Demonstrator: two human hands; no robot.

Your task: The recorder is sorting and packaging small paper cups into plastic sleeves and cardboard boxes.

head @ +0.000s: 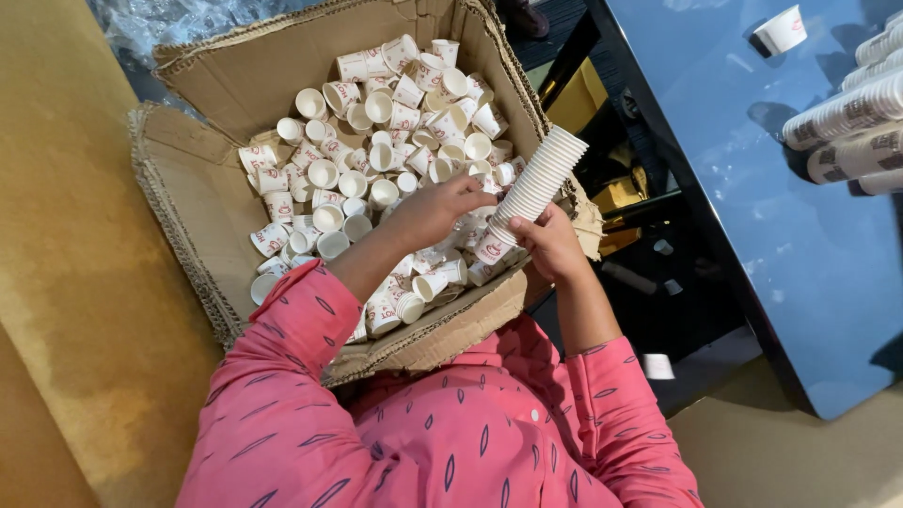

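Right hand (550, 246) grips one cup stack (536, 188).

Tilted stack of white paper cups (534, 191) — over the heaped loose cups (376, 141).

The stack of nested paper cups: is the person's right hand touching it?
Touching. The head view shows the right hand with its fingers wrapped round the lower end of the stack of nested paper cups, above the cardboard box.

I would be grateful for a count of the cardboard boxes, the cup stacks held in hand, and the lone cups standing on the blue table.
Cardboard box: 1
Stack of cups, held in the right hand: 1
Lone cup on the blue table: 1
Total: 3
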